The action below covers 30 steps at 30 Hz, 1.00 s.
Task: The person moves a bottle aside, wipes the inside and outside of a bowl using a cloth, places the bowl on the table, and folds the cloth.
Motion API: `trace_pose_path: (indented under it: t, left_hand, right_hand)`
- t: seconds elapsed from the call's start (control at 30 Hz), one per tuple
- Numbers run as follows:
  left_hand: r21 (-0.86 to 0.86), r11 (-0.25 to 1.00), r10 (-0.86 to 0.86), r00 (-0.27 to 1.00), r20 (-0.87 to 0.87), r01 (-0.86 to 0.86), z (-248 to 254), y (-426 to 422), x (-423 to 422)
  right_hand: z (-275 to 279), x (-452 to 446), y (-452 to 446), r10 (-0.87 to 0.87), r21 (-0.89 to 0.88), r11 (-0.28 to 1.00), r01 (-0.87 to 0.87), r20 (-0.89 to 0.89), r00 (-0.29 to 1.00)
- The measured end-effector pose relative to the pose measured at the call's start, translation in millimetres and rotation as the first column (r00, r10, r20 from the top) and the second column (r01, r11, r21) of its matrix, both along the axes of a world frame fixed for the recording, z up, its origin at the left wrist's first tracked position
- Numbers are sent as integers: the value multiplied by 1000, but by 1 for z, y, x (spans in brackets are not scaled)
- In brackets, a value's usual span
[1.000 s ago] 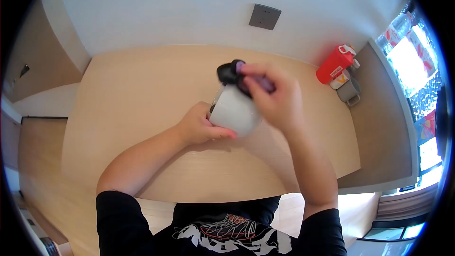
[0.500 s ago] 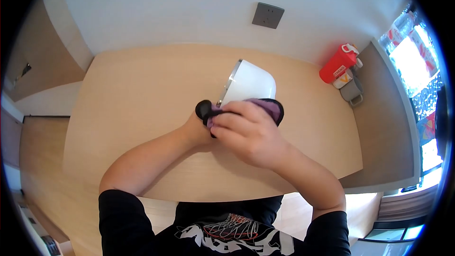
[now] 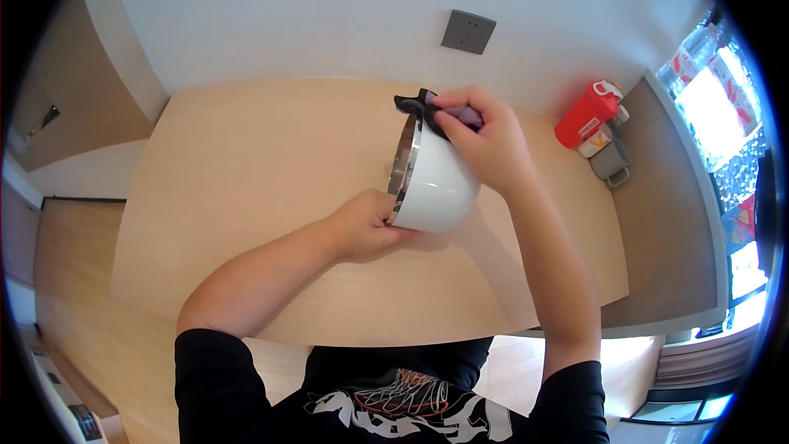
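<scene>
left hand [image 3: 366, 226] grips the metal-lined bowl [image 3: 440, 189] at seven o'clock; right hand [image 3: 493, 144], clutching a cloth [image 3: 434, 121], apparently wipes twelve o'clock, needing steady bracing.

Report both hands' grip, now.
Left hand: closed on the lower rim of the white metal bowl.
Right hand: closed on a black-and-purple cloth, held at the bowl's upper rim.
</scene>
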State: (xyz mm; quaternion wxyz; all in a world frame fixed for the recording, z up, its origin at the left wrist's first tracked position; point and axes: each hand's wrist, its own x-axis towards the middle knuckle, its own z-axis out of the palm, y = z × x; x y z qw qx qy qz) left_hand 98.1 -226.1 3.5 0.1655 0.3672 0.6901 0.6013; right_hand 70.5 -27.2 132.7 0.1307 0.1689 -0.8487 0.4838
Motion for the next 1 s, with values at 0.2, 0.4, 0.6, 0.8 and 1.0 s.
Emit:
trace_pose_path:
  t: [0.2,0.4,0.6,0.8,1.0]
  left_hand:
    - [-44,999,5,964,-265,-17,-12,0,-7]
    - [-40,999,-13,991,-136,8,-15,2,-15]
    - [-78,997,11,990,-140,-22,6,3,3]
    - [-28,999,20,997,-74,-22,17,-1,6]
    - [360,896,235,965,117,-262,44,3,11]
  right_hand:
    - [-41,65,-6,444,488,863,-133,-605,661]
    - [-50,71,-15,524,594,802,-63,-649,552]
    - [12,15,-10,25,30,999,-27,43,999]
    - [9,2,-1,61,-29,998,-61,7,998]
    - [-4,63,-18,386,514,858,20,-669,635]
